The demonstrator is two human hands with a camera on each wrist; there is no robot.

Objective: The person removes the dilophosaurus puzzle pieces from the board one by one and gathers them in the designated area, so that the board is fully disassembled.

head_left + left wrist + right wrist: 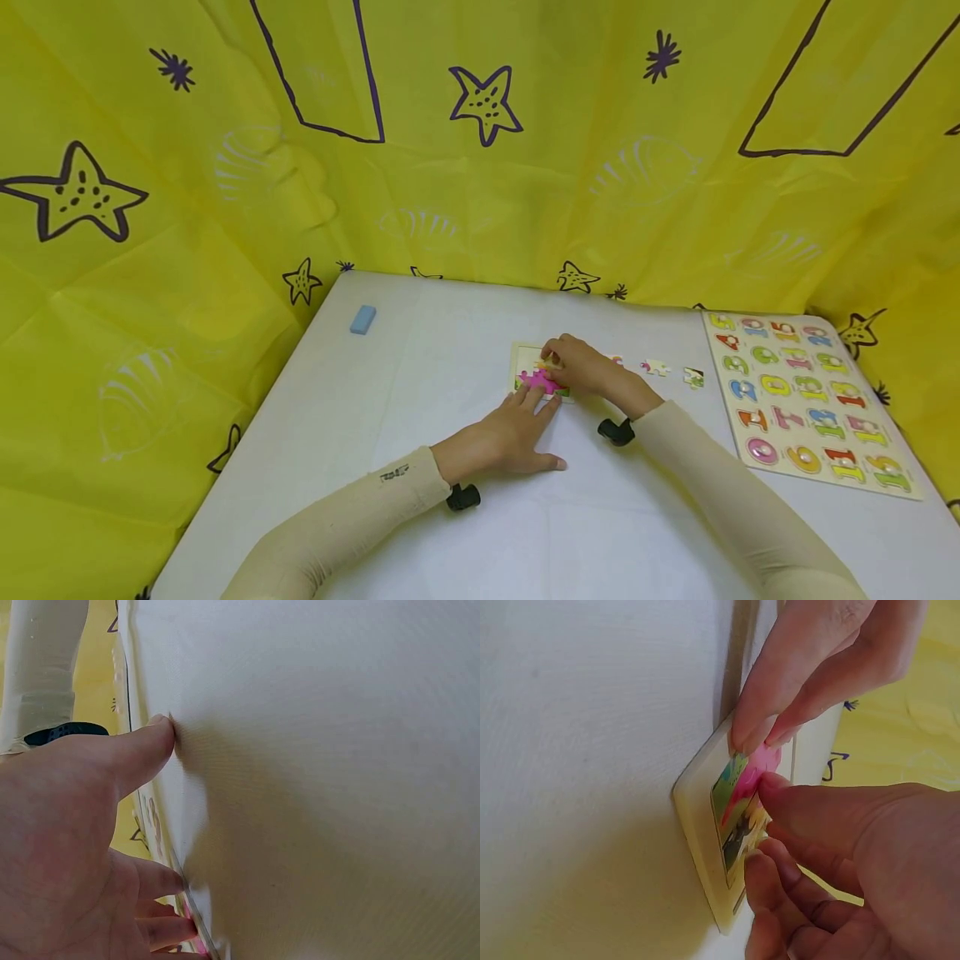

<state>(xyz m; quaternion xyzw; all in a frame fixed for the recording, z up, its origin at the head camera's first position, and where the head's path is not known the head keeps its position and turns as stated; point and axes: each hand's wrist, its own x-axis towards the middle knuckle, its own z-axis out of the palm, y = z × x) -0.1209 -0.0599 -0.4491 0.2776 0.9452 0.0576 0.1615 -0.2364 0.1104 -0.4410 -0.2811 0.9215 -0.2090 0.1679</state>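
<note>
A small jigsaw board (514, 360) with a pale frame lies on the white table, its picture partly filled with pink and green pieces. My left hand (517, 433) rests flat from the near side, fingertips on the frame's lower part and the pink pieces, thumb spread out on the table. Over the board's right half, my right hand (588, 367) pinches a yellowish puzzle piece (757, 823) between thumb and curled fingers, low against the picture. The fingers hide much of that piece. In the right wrist view, the right thumb tip overlaps the pink area (761, 765).
Loose puzzle pieces (656, 367) lie right of the board, another piece (693, 377) farther along. A large number board (782, 462) covers the table's right side. A blue block (363, 320) sits at the back left. Yellow curtain (480, 200) encloses the back and sides.
</note>
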